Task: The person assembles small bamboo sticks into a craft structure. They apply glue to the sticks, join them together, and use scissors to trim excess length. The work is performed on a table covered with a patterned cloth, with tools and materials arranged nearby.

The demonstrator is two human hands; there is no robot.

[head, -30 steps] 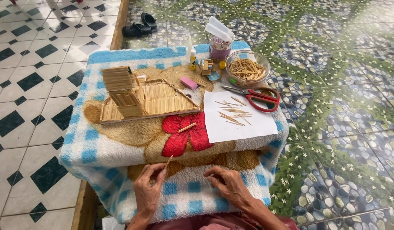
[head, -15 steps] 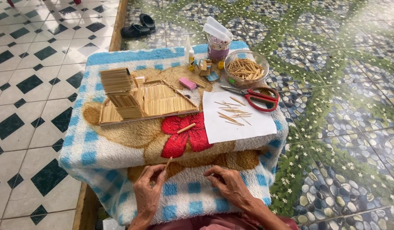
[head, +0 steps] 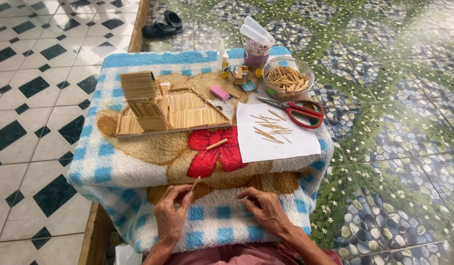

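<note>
Tiled floor surrounded a small table draped in a blue-and-white checked blanket (head: 138, 167) printed with a bear and a red bow. At the near edge, the person's left hand (head: 170, 216) had its thumb and fingertips pinched shut on a thin wooden stick (head: 194, 184), which rose from the fingertips and tilted up and to the right, its lower end hidden inside the pinch. The right hand (head: 266, 211) lay flat on the blanket just beside it, fingers loosely spread and holding nothing. Farther back stood a partly built stick model house (head: 163, 105). To its right lay a white sheet of paper (head: 278, 140) scattered with loose sticks, red-handled scissors (head: 298, 110) touching its far edge, and a glass bowl of sticks (head: 288, 77) beyond. One loose stick (head: 216, 144) rested on the red bow.
</note>
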